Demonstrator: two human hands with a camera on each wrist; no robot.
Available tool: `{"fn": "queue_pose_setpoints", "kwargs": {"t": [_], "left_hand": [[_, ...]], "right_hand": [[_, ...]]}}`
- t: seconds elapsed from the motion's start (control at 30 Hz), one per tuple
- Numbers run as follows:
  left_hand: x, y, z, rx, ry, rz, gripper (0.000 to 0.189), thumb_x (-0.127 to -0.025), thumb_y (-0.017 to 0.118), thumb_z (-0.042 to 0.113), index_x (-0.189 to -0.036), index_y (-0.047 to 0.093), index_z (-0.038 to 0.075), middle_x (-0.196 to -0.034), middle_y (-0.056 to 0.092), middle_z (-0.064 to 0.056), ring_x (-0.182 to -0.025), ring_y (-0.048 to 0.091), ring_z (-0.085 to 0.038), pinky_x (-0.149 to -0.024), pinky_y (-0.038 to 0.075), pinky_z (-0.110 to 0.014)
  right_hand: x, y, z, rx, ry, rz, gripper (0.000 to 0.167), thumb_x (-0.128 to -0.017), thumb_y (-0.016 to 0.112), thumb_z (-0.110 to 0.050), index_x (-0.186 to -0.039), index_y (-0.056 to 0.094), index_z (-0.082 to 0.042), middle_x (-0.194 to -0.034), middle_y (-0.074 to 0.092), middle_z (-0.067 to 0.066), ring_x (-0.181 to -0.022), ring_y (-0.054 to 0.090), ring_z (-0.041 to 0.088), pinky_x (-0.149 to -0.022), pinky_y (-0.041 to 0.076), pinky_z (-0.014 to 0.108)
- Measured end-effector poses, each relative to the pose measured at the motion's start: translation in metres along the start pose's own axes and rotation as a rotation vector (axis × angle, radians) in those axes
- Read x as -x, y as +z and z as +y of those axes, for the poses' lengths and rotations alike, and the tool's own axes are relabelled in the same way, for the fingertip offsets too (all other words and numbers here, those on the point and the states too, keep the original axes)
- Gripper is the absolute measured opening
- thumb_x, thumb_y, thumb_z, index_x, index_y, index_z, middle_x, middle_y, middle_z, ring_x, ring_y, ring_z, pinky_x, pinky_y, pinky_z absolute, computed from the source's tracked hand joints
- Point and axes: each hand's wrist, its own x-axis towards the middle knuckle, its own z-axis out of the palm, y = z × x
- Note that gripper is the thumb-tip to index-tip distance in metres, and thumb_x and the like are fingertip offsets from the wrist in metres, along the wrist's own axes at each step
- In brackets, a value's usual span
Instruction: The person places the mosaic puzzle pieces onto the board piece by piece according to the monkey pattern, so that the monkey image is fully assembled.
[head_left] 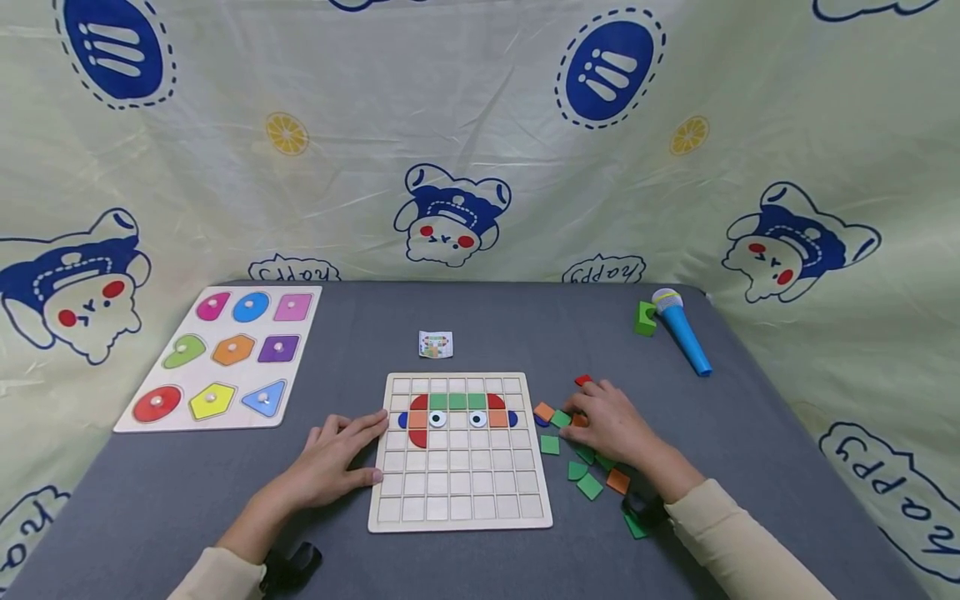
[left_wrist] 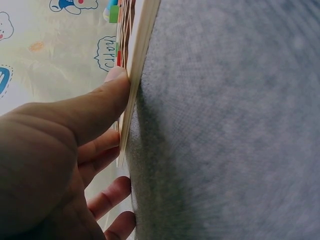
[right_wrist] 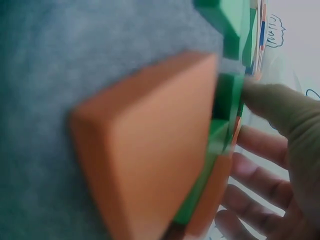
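A pale wooden grid board (head_left: pixel 461 506) lies mid-table, with red, green, orange and blue pieces and two eye pieces set in its upper rows. My left hand (head_left: pixel 330 462) rests along the board's left edge; in the left wrist view, the thumb (left_wrist: pixel 107 95) touches that edge. Right of the board, my right hand (head_left: pixel 611 425) reaches over a loose pile of tiles, its fingertips beside an orange tile (head_left: pixel 579 420) and a green tile (head_left: pixel 560 419). In the right wrist view, thumb and fingers stand apart, and a large orange tile (right_wrist: pixel 160 150) is close to the camera.
Several loose green tiles (head_left: pixel 589 487) trail toward the right wrist, and a red piece (head_left: pixel 582 380) lies beyond the fingers. A small printed card (head_left: pixel 436 344) sits behind the board. At left is a shape puzzle (head_left: pixel 247 358); at back right, a blue microphone (head_left: pixel 684 335) beside a green block (head_left: pixel 645 319).
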Motion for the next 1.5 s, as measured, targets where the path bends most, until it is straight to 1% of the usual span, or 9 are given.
{"fn": "queue_pose_setpoints", "kwargs": {"t": [0.23,0.37,0.5,0.63,0.83,1.0,1.2,1.3,1.5], "left_hand": [[0.000,0.000,0.000,0.003,-0.003,0.001,0.070,-0.080,0.073,0.034,-0.142,0.045,0.017,-0.149,0.041,0.001,-0.111,0.039,-0.021,-0.079,0.025,-0.036],[0.000,-0.001,0.000,0.003,-0.002,-0.002,0.069,-0.081,0.072,0.034,-0.142,0.045,0.017,-0.150,0.040,0.002,-0.111,0.039,-0.021,-0.079,0.025,-0.036],[0.000,-0.001,0.000,0.003,-0.003,-0.002,0.069,-0.081,0.072,0.034,-0.142,0.045,0.017,-0.150,0.040,0.002,-0.111,0.039,-0.021,-0.079,0.025,-0.036],[0.000,0.000,-0.001,0.008,-0.001,-0.001,0.069,-0.081,0.072,0.034,-0.142,0.044,0.018,-0.150,0.039,0.002,-0.111,0.039,-0.021,-0.079,0.025,-0.036],[0.000,0.000,-0.001,0.008,0.003,-0.001,0.070,-0.080,0.072,0.034,-0.142,0.044,0.017,-0.150,0.040,0.001,-0.111,0.039,-0.021,-0.079,0.026,-0.036],[0.000,0.000,-0.001,0.009,0.001,-0.002,0.070,-0.080,0.072,0.034,-0.143,0.044,0.018,-0.150,0.039,0.002,-0.111,0.039,-0.021,-0.079,0.026,-0.036],[0.000,-0.001,0.000,0.001,0.007,-0.003,0.069,-0.081,0.072,0.034,-0.142,0.044,0.017,-0.150,0.039,0.002,-0.110,0.039,-0.021,-0.079,0.026,-0.036],[0.000,-0.002,0.001,-0.002,0.003,-0.006,0.069,-0.081,0.072,0.034,-0.142,0.044,0.017,-0.150,0.039,0.002,-0.110,0.039,-0.021,-0.079,0.026,-0.036],[0.000,-0.002,0.002,-0.002,-0.004,-0.014,0.069,-0.082,0.071,0.034,-0.142,0.044,0.017,-0.150,0.039,0.002,-0.111,0.039,-0.021,-0.079,0.026,-0.037]], "right_hand": [[0.000,0.000,0.003,-0.031,0.008,0.010,0.022,-0.079,0.075,-0.032,-0.093,0.071,-0.014,-0.083,0.056,-0.001,-0.075,0.036,0.014,-0.066,0.029,0.029],[-0.001,-0.002,0.002,-0.033,-0.011,0.037,0.021,-0.080,0.074,-0.029,-0.094,0.071,-0.013,-0.085,0.057,-0.001,-0.076,0.038,0.014,-0.067,0.031,0.029],[-0.004,-0.007,-0.007,-0.037,-0.021,0.055,0.023,-0.081,0.073,-0.029,-0.097,0.071,-0.013,-0.090,0.059,0.000,-0.079,0.041,0.014,-0.069,0.034,0.031],[-0.007,-0.012,-0.024,-0.052,-0.052,0.068,0.023,-0.080,0.074,-0.028,-0.098,0.072,-0.014,-0.091,0.059,0.001,-0.082,0.043,0.014,-0.072,0.037,0.032],[-0.013,-0.009,-0.055,-0.064,-0.163,0.103,0.023,-0.077,0.077,-0.027,-0.096,0.072,-0.015,-0.091,0.060,0.000,-0.082,0.043,0.012,-0.071,0.039,0.030],[-0.023,-0.005,-0.080,-0.085,-0.235,0.087,0.022,-0.077,0.077,-0.028,-0.096,0.072,-0.017,-0.089,0.060,-0.003,-0.080,0.041,0.010,-0.071,0.036,0.027],[-0.036,0.001,-0.108,-0.037,-0.349,0.113,0.022,-0.076,0.077,-0.030,-0.093,0.072,-0.018,-0.085,0.060,-0.004,-0.078,0.044,0.011,-0.069,0.038,0.025],[-0.042,0.004,-0.120,-0.013,-0.364,0.109,0.021,-0.076,0.076,-0.033,-0.093,0.072,-0.020,-0.085,0.060,-0.005,-0.078,0.045,0.011,-0.069,0.038,0.026],[-0.050,0.011,-0.136,0.003,-0.333,0.043,0.018,-0.080,0.072,-0.034,-0.094,0.072,-0.023,-0.092,0.061,-0.006,-0.083,0.046,0.012,-0.075,0.041,0.029]]}}
